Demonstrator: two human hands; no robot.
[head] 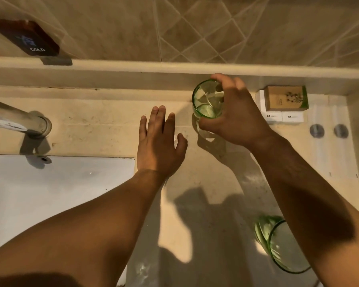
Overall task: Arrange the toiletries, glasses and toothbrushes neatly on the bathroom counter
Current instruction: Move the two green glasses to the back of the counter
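My right hand (234,114) grips a green-tinted glass (206,100) from above by its rim, near the back of the beige counter (112,125). The glass is upright and close to the wall ledge. My left hand (160,141) hovers flat, fingers spread, just left of the glass and holds nothing. A second green glass (278,245) lies on its side near the front right of the counter, partly hidden by my right forearm. A brown cardboard box (286,98) rests on top of two white boxes (284,117) at the back right. No toothbrushes are in view.
A chrome tap (19,121) and a white sink basin (50,193) fill the left side. A dark "COLD" sign (29,38) stands on the tiled ledge. Two round metal discs (327,131) sit on a white mat at the right, next to a side wall.
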